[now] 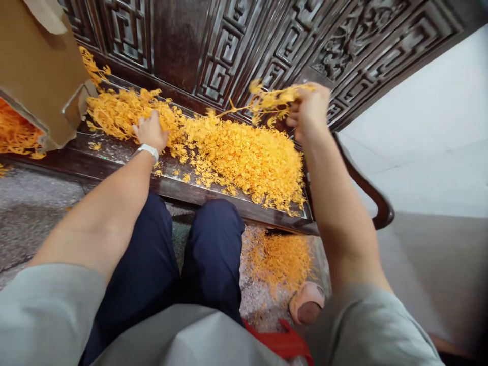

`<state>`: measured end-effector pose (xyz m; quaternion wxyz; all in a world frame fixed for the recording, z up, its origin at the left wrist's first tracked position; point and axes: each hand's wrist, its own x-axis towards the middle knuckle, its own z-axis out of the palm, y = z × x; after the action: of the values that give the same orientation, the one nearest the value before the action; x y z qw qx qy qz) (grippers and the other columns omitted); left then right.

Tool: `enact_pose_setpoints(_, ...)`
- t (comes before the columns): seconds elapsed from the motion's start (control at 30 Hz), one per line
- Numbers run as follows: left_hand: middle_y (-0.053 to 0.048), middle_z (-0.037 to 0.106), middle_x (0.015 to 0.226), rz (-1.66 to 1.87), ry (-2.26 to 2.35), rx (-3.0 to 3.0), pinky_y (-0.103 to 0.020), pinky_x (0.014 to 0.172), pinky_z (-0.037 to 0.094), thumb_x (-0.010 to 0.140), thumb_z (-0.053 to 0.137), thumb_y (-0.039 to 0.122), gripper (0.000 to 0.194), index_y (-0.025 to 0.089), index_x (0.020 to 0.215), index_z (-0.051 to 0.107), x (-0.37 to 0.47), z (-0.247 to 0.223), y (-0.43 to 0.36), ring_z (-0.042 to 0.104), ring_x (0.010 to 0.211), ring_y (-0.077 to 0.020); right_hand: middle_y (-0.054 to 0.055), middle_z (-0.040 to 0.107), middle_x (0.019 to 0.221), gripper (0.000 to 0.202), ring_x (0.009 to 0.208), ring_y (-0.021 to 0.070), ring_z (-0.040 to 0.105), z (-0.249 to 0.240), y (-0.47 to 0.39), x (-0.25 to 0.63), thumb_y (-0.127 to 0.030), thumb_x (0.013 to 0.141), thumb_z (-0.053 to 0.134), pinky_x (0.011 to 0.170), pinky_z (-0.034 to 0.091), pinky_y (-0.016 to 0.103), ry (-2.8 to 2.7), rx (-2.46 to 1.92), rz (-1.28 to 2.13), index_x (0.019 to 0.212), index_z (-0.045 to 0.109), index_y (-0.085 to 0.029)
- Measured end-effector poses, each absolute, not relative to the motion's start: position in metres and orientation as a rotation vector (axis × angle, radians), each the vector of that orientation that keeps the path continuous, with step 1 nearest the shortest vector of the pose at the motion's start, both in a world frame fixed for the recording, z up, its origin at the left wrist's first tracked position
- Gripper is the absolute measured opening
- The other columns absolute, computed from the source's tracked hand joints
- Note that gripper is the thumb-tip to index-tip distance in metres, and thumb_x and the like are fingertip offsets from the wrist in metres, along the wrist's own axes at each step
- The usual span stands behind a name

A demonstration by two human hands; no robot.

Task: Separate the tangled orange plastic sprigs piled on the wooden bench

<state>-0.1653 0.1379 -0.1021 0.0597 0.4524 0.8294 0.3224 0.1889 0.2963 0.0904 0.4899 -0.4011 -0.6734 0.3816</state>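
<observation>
My right hand [310,109] is raised above the right part of a dark wooden bench, its fingers closed around a strand of yellow plastic pieces [269,100]. The strand stretches leftward, and its thin end trails down to the heaps. My left hand [151,133], with a white band at the wrist, lies on a heap of tangled yellow strands [114,114]. Its thumb and fingers are apart, and the fingertips are partly hidden among the pieces. Between the hands spreads a larger pile of loose, small, claw-shaped yellow pieces [251,160].
A cardboard box [46,76] with orange pieces at its opening stands on the left. The carved bench back [175,40] rises behind the piles; a curved armrest [366,188] is at right. Thin orange scraps [282,256] and a pink round object [308,302] are on the floor.
</observation>
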Motion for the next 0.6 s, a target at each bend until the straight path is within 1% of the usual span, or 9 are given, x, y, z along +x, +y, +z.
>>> enact_pose_setpoints(0.07,-0.016,0.069,0.147,0.954,2.511,1.290,-0.060,0.120,0.020,0.099,0.066,0.062,0.077,0.009,0.154,0.055,-0.172,-0.101,0.135,0.045,0.147,-0.0343,-0.015,0.019,0.048,0.041,0.042,0.0052,0.007,0.112,0.284,0.217,-0.002,0.105,0.049,0.049,0.004,0.029,-1.470,-1.074,0.878,0.076,0.035,-0.027)
enact_pose_setpoints(0.13,-0.016,0.064,0.152,0.944,2.503,1.282,-0.064,0.123,0.018,0.100,0.066,0.051,0.070,0.007,0.153,0.053,-0.172,-0.095,0.134,0.040,0.148,-0.0354,-0.015,0.018,0.049,0.044,0.042,0.0048,0.005,0.127,0.270,0.244,-0.003,0.104,0.052,0.049,0.000,0.030,-1.478,-1.070,0.849,0.073,0.033,-0.028)
enact_pose_setpoints(0.2,-0.019,0.057,0.160,0.950,2.512,1.332,-0.070,0.125,0.017,0.097,0.068,0.043,0.069,0.006,0.154,0.053,-0.164,-0.084,0.135,0.036,0.150,-0.0411,-0.014,0.020,0.049,0.044,0.041,0.0046,0.007,0.134,0.254,0.266,-0.008,0.102,0.061,0.048,0.001,0.030,-1.529,-1.045,0.857,0.070,0.036,-0.027)
enact_pose_setpoints(0.3,-0.024,0.047,0.168,1.008,2.552,1.437,-0.075,0.124,0.018,0.092,0.069,0.042,0.075,0.006,0.155,0.052,-0.145,-0.069,0.142,0.031,0.154,-0.0497,-0.013,0.026,0.048,0.044,0.041,0.0043,0.010,0.134,0.229,0.289,-0.022,0.099,0.074,0.046,0.009,0.028,-1.567,-1.047,0.876,0.069,0.043,-0.026)
enact_pose_setpoints(0.37,-0.024,0.046,0.169,1.006,2.540,1.502,-0.075,0.123,0.019,0.093,0.067,0.047,0.078,0.008,0.158,0.049,-0.135,-0.067,0.146,0.031,0.154,-0.0505,-0.012,0.031,0.050,0.041,0.042,0.0045,0.013,0.132,0.211,0.299,-0.026,0.098,0.077,0.046,0.014,0.028,-1.570,-1.045,0.900,0.071,0.046,-0.026)
enact_pose_setpoints(0.43,-0.025,0.044,0.171,0.918,2.490,1.536,-0.076,0.123,0.017,0.092,0.064,0.058,0.086,0.008,0.160,0.047,-0.133,-0.074,0.149,0.029,0.155,-0.0521,-0.010,0.031,0.051,0.035,0.042,0.0054,0.012,0.135,0.191,0.309,-0.024,0.092,0.075,0.044,0.012,0.028,-1.537,-1.007,0.903,0.069,0.048,-0.026)
enact_pose_setpoints(0.47,-0.025,0.042,0.172,0.854,2.469,1.525,-0.078,0.122,0.014,0.090,0.064,0.065,0.093,0.007,0.160,0.047,-0.135,-0.079,0.150,0.027,0.156,-0.0539,-0.010,0.030,0.051,0.032,0.042,0.0058,0.010,0.138,0.180,0.315,-0.024,0.086,0.076,0.043,0.009,0.029,-1.517,-0.979,0.911,0.068,0.050,-0.027)
enact_pose_setpoints(0.53,-0.025,0.038,0.175,0.741,2.443,1.465,-0.079,0.122,0.010,0.080,0.067,0.081,0.110,0.008,0.160,0.047,-0.141,-0.090,0.150,0.024,0.157,-0.0576,-0.010,0.022,0.050,0.029,0.042,0.0062,0.005,0.147,0.160,0.331,-0.030,0.072,0.079,0.040,0.003,0.032,-1.465,-0.920,0.927,0.062,0.052,-0.029)
enact_pose_setpoints(0.6,-0.025,0.039,0.174,0.684,2.450,1.408,-0.077,0.122,0.009,0.070,0.068,0.089,0.121,0.009,0.159,0.048,-0.147,-0.098,0.151,0.024,0.156,-0.0580,-0.009,0.017,0.050,0.027,0.042,0.0064,0.004,0.161,0.143,0.357,-0.037,0.065,0.084,0.039,0.000,0.034,-1.421,-0.877,0.902,0.059,0.058,-0.031)
